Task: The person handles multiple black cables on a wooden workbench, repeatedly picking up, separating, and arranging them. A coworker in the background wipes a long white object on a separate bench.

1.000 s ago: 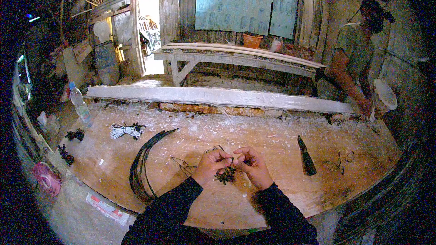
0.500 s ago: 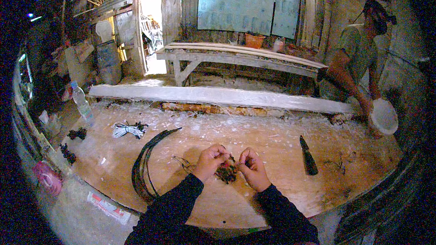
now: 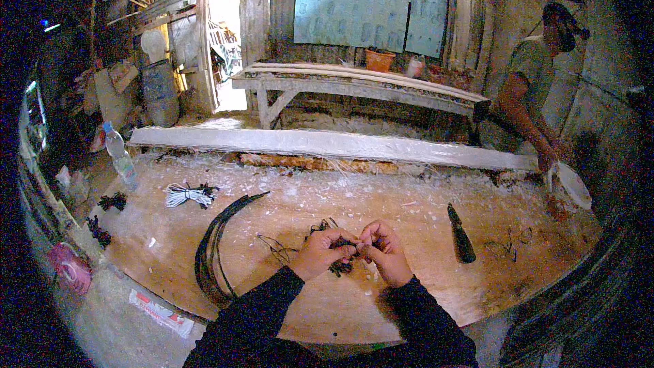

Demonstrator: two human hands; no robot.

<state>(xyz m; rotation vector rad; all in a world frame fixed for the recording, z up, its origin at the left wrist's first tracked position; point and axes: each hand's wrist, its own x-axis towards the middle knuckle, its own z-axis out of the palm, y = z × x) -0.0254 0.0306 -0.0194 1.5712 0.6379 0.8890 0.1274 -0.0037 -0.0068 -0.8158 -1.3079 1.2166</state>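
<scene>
My left hand (image 3: 323,254) and my right hand (image 3: 385,253) meet over the middle of the wooden table (image 3: 402,300). Thumbs and fingertips of both are pinched together, nearly touching; what lies between them is too small to make out. Beneath and behind my fingers is a tangled dark bundle (image 3: 340,269), partly hidden by the left hand. Beside that hand lie thin dark loops of wire or cord (image 3: 276,248). Farther left, a curved bunch of black strips (image 3: 211,249) rests on the wood. To the right of my hands lies a dark, pointed, cone-like object (image 3: 461,237).
A white cord bundle (image 3: 187,195), small black bundles (image 3: 99,232) and a clear plastic bottle (image 3: 120,157) lie or stand at left. A long whitish board (image 3: 327,144) spans the far edge. At right, a person (image 3: 531,88) holds a white basin (image 3: 573,185).
My hands have drawn closer together, the left moving right until the fingertips nearly meet. At right, the other person's basin has tipped to another angle.
</scene>
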